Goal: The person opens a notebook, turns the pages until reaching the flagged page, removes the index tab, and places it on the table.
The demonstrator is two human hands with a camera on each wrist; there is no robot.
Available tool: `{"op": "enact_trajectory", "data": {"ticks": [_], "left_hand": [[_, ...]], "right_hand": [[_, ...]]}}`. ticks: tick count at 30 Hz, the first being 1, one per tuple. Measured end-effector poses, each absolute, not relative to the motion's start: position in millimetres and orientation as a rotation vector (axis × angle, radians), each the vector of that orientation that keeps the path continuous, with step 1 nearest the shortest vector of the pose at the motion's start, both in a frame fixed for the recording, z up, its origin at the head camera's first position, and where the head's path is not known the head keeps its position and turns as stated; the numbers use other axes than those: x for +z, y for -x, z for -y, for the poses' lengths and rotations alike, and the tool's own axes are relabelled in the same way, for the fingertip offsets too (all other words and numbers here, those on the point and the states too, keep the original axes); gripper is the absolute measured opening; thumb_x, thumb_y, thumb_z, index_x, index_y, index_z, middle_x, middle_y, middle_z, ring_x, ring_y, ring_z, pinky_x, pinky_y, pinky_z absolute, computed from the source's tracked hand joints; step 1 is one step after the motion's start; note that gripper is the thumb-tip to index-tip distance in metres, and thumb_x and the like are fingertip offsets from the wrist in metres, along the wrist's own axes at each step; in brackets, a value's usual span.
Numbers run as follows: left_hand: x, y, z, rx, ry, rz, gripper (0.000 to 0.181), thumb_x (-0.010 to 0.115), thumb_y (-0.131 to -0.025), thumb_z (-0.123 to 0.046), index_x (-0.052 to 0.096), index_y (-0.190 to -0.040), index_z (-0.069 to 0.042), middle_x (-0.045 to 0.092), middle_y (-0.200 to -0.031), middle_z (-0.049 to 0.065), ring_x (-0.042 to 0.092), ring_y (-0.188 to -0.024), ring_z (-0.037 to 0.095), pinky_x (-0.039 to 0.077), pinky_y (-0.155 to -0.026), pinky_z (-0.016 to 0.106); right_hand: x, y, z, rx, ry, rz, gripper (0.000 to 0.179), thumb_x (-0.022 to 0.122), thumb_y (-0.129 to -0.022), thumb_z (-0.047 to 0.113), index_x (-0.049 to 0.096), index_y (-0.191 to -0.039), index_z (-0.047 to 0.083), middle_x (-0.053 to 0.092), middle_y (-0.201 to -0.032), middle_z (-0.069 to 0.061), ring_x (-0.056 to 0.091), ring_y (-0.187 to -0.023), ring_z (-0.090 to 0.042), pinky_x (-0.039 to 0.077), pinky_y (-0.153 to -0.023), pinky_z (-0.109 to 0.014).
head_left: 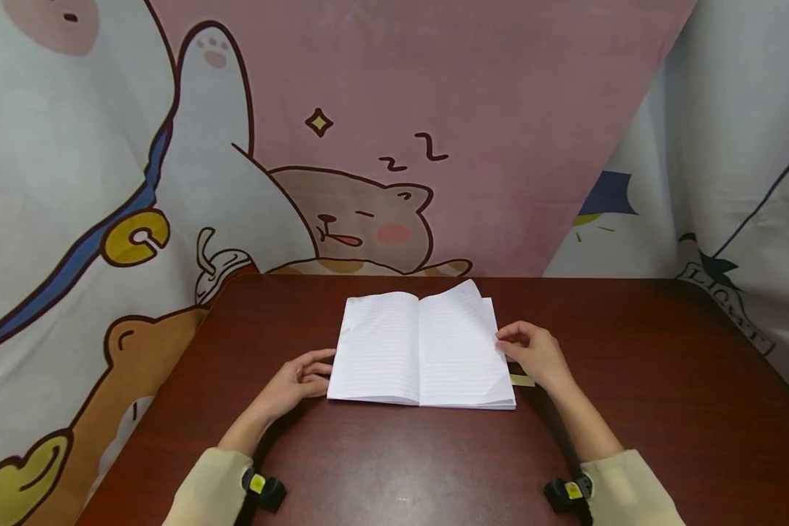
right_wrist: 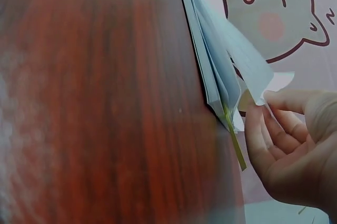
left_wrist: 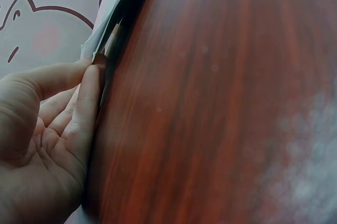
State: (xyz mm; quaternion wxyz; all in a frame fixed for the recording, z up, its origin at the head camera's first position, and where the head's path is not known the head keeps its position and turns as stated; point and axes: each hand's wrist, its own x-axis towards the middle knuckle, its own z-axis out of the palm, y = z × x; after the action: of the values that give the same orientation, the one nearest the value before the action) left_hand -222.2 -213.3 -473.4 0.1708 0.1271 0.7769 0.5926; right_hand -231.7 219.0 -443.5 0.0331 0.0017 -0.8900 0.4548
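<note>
An open notebook point(head_left: 379, 351) with white lined pages lies on the table, its spine running up the middle. My left hand point(head_left: 296, 381) is at its left edge; in the left wrist view the thumb and fingers point(left_wrist: 90, 89) pinch that edge. On the other side my right hand point(head_left: 538, 356) pinches the outer edge of a page point(right_wrist: 247, 58) between thumb and fingers. This page is raised off the ones beneath, and its top corner sticks up. A yellow-green strip point(head_left: 522, 380) pokes out from the notebook's right side, below the right hand.
The dark reddish-brown table point(head_left: 408, 467) extends around the notebook on all sides. Behind it hangs a cloth point(head_left: 500, 131) printed with cartoon animals, and pale cloth point(head_left: 749, 88) hangs at the right. Each wrist wears a small black camera point(head_left: 272, 493).
</note>
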Motion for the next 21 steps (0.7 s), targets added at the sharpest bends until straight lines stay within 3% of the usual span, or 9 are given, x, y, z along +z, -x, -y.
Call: {"op": "enact_trajectory", "data": {"ticks": [4,11,21], "left_hand": [[-473.3,222.4,214.0,1.687,-0.382,-2.198,0.059,0.063,-0.095,-0.002,0.039,-0.149,0.004,0.060,-0.124,0.028,0.064,-0.097,0.004,0.057,-0.082,0.022],[-471.7,221.7,213.3,1.685,-0.391,-2.203,0.059,0.063,-0.095,-0.003,0.039,-0.149,0.004,0.060,-0.125,0.028,0.064,-0.097,0.004,0.057,-0.083,0.022],[-472.8,222.6,213.4,1.687,-0.374,-2.197,0.059,0.063,-0.095,-0.002,0.040,-0.149,0.003,0.059,-0.125,0.029,0.064,-0.097,0.005,0.057,-0.083,0.022]], "right_hand": [[-441.5,231.5,-217.9,1.498,-0.023,2.682,0.025,0.065,-0.094,0.006,0.066,-0.117,-0.004,0.070,-0.109,-0.025,0.069,-0.087,-0.017,0.061,-0.074,-0.029],[-438.5,230.8,-215.7,1.615,-0.043,2.578,0.033,0.065,-0.095,0.006,0.063,-0.126,-0.005,0.068,-0.118,-0.029,0.063,-0.083,0.010,0.060,-0.077,-0.025],[-434.0,228.9,-208.2,1.737,-0.107,2.439,0.035,0.066,-0.095,0.008,0.063,-0.128,-0.004,0.066,-0.120,-0.031,0.065,-0.086,0.008,0.056,-0.073,-0.016]]}}
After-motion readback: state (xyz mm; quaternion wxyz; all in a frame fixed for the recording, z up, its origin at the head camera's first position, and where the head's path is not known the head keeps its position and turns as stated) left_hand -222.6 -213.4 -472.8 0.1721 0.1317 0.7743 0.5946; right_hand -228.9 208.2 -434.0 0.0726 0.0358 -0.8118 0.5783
